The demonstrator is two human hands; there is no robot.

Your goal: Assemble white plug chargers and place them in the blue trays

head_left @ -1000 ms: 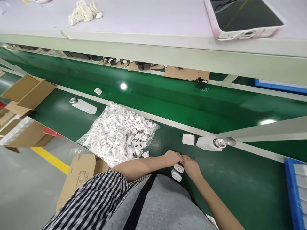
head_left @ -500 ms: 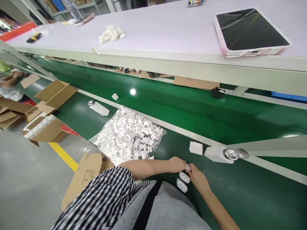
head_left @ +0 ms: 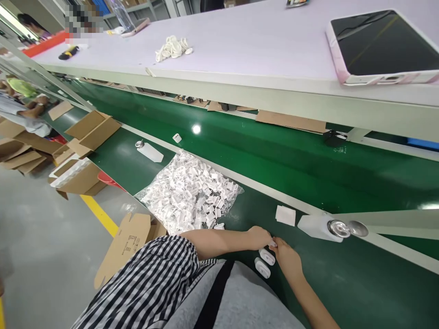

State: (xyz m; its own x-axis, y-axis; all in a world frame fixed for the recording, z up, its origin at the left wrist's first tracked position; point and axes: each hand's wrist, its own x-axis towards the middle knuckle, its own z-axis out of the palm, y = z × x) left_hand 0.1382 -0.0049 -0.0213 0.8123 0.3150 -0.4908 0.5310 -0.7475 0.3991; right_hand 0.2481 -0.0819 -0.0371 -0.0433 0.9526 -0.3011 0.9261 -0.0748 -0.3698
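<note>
My left hand [head_left: 259,237] and my right hand [head_left: 285,257] meet over the green bench, fingers closed on one small white plastic part [head_left: 272,243]. Most of that part is hidden by the fingers. Just below the hands lie two white oval plastic pieces, the nearer one [head_left: 262,267] and the farther one [head_left: 267,257]. To the left, a clear bag [head_left: 188,192] spills over with many small white plastic parts. A folded white cloth or paper [head_left: 286,215] lies beyond my hands.
A white bottle with a metal top [head_left: 320,227] lies at right; another bottle [head_left: 151,151] is at left. A raised shelf [head_left: 240,50] carries a phone [head_left: 384,43] and a coiled white cable [head_left: 173,48]. Cardboard boxes [head_left: 92,132] stand left, near a co-worker's arm [head_left: 34,109].
The view has shifted, so the scene sits slightly farther right. Both hands stay together on the small white part, which is now more covered by the fingers.
</note>
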